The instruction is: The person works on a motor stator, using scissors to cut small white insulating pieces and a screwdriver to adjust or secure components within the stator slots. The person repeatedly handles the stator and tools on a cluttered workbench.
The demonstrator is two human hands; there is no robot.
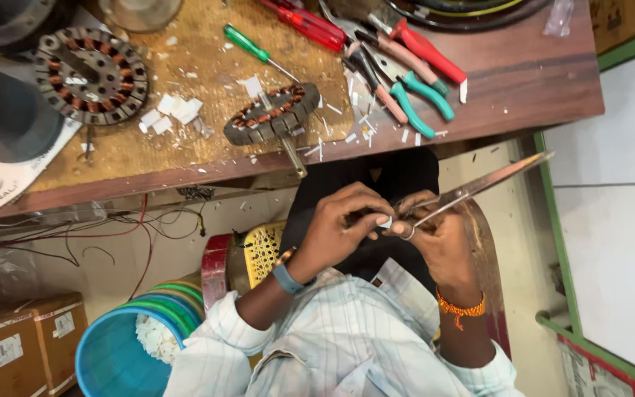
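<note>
My right hand (442, 235) grips a pair of long steel scissors (479, 187) by the handles, with the blades pointing up and to the right. My left hand (339, 224) pinches a small white piece (385, 222) right at the base of the blades. Both hands meet over my lap, below the edge of the wooden workbench (523, 81). On the bench just above them lies a motor stator (270, 114) with copper windings and a shaft sticking out toward me. White paper scraps (174, 110) are scattered around it.
A second, larger stator (91, 75) lies at the bench's left. Pliers and screwdrivers with red, teal and green handles (406, 66) are piled at the back right. Below the bench are stacked coloured buckets (123, 345), cardboard boxes (20, 345), loose wires (97, 228) and a yellow stool (262, 250).
</note>
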